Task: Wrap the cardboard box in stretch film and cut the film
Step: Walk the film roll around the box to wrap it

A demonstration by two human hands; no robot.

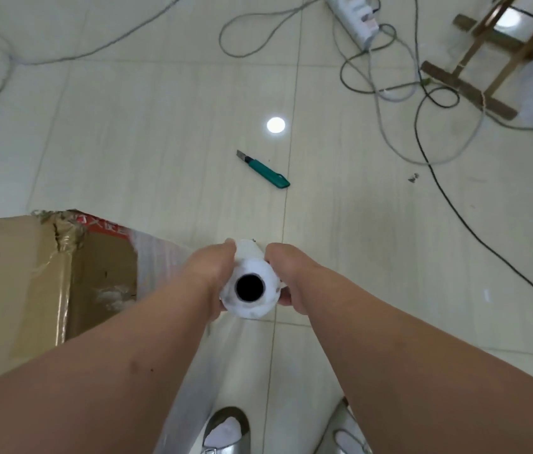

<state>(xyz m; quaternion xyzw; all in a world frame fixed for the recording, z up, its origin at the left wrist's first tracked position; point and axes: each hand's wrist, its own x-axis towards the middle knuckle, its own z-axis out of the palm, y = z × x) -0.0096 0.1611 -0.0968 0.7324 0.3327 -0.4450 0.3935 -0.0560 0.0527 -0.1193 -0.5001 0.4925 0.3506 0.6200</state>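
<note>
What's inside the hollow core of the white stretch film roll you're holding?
Only darkness shows in the round opening of the white stretch film roll; its interior is in shadow, so contents cannot be told. The left hand and right hand cover its sides.

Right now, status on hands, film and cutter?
Left hand and right hand grip film roll. Film stretched to cardboard box. Utility knife on floor ahead, blade out.

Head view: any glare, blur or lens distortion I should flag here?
Head view: a round lamp reflection glares off the glossy floor; wide-angle bending curves the tile lines and swells the forearms; the knife is sharp, the film roll slightly soft, the corners smeared.
</note>
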